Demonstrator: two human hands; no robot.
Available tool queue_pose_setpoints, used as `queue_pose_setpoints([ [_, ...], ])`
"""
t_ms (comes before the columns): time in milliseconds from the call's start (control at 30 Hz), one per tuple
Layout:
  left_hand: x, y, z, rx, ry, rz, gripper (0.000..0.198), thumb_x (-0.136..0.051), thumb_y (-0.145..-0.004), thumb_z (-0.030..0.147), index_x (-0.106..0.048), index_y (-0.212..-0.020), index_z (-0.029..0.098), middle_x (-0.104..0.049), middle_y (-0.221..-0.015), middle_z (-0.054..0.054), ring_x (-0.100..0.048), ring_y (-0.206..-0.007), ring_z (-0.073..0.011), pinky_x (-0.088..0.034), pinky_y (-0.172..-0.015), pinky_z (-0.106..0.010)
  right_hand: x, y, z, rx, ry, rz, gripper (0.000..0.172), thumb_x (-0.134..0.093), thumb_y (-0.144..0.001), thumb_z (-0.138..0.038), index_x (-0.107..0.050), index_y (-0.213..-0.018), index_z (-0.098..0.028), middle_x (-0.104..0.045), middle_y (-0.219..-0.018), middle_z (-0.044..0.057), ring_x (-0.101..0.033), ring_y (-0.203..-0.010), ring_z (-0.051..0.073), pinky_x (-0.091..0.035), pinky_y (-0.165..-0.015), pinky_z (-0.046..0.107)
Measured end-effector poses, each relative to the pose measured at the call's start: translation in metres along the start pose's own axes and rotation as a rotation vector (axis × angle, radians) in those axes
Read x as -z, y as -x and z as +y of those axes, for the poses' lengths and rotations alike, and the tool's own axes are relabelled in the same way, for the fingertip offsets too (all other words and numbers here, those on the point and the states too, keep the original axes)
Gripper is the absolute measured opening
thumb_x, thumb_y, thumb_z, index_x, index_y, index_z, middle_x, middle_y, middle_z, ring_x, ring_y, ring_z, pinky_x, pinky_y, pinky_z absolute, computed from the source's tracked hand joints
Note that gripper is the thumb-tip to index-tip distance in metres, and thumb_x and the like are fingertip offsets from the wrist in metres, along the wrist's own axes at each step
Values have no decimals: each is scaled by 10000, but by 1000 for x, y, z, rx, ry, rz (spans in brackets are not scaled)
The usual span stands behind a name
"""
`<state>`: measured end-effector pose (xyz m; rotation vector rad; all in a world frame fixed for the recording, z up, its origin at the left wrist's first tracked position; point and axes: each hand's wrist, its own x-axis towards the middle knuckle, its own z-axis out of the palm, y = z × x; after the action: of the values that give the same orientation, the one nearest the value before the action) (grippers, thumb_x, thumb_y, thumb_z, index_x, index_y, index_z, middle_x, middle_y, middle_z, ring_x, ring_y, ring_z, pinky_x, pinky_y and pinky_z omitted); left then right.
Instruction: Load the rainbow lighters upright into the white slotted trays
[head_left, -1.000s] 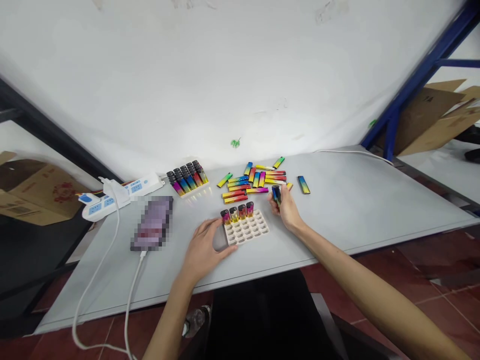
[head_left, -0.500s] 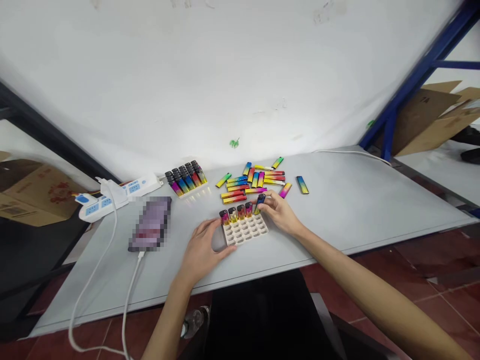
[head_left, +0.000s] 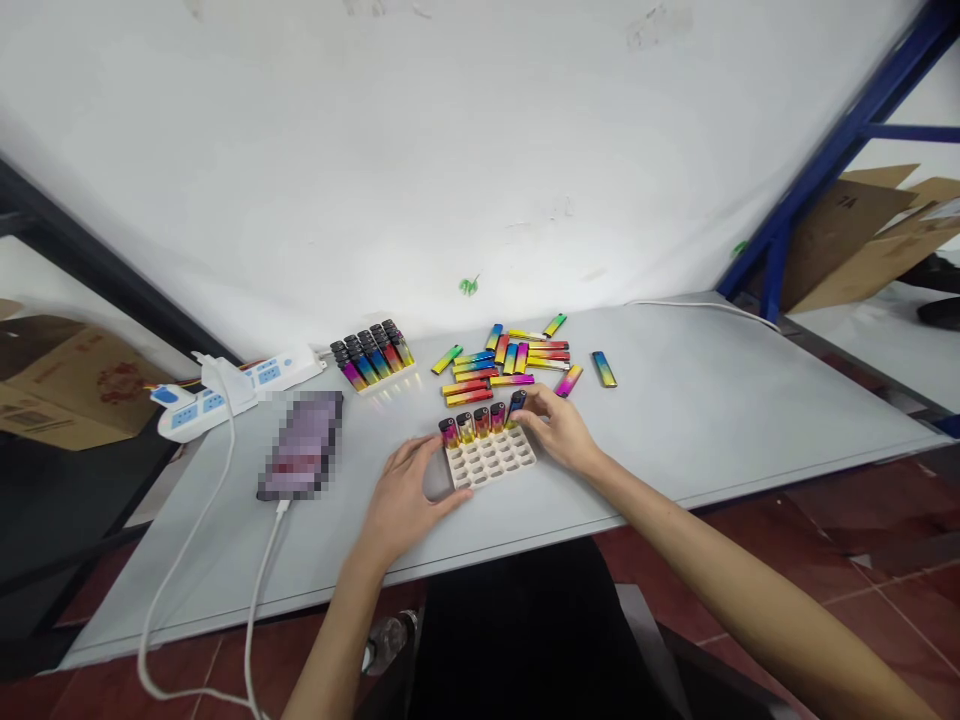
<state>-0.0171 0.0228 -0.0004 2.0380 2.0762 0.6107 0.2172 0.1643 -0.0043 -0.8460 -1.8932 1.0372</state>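
Head view, looking down at a grey table (head_left: 712,420). Right hand (head_left: 561,432) pinches one lighter (head_left: 516,404) between thumb and fingertips, closed on it at the right end of the far row of a white slotted tray (head_left: 495,465). Lighter's long axis is close to upright, dark cap end up, coloured body pointing down into the slot; cannot tell whether it is fully seated. Four lighters (head_left: 473,425) stand upright in the same row just to its left, caps up, side by side. Nearer rows of the tray show bare slots.

Left hand (head_left: 405,495) lies open, palm down, fingers touching the tray's left edge, gripping nothing.

Beyond the tray, loose lighters (head_left: 510,360) lie flat in a pile, long axes mostly running left to right; a single lighter (head_left: 604,368) lies apart to their right. A full tray (head_left: 373,355) of dark-capped lighters sits further left, near a power strip (head_left: 225,392). A phone (head_left: 300,445) lies left of the left hand, cable attached.
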Motion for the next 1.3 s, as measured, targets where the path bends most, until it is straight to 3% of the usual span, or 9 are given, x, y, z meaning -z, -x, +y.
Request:
queue_pose_setpoints([
  [567,-1,0,-1,-13,-5,11,731,-645,-806,616,-456,-1392,222,-542,-1370,-102,-493,-1288,-305,-422,-1092,-474,0,3,-5,133,410,25,269,-622,-928,-346,-604,-1156,-203,-725,-964,58,-677,-835,208,-527,-735,320],
  [867,-1,0,-2,-12,-10,19,738,-654,-794,623,-469,-1386,224,-551,-1373,-103,-500,-1284,-312,-430,-1085,-485,-2,4,-15,27,655,-33,335,-570,-962,-331,-549,-1274,-208,-765,-980,58,-712,-821,232,-497,-678,324],
  [1067,-1,0,-3,-16,-3,14,737,-635,-806,632,-456,-1397,230,-543,-1377,-100,-484,-1294,-304,-422,-1093,-477,-1,5,-10,59,608,-86,279,-543,-973,-369,-555,-1204,-213,-736,-1007,71,-682,-839,232,-477,-693,332],
  [1200,-1,0,-2,-26,11,27,724,-655,-798,618,-459,-1388,247,-547,-1369,-94,-493,-1285,-308,-422,-1088,-488,3,5,-12,115,561,-79,260,-475,-995,-423,-616,-1054,-213,-694,-977,81,-637,-866,227,-471,-739,337],
  [1300,-1,1,-2,-16,4,19,721,-648,-807,612,-449,-1393,243,-538,-1376,-94,-485,-1295,-304,-416,-1095,-475,10,2,-12,129,579,47,373,-333,-1036,-383,-655,-1047,-197,-656,-1004,108,-595,-961,244,-459,-849,367],
])
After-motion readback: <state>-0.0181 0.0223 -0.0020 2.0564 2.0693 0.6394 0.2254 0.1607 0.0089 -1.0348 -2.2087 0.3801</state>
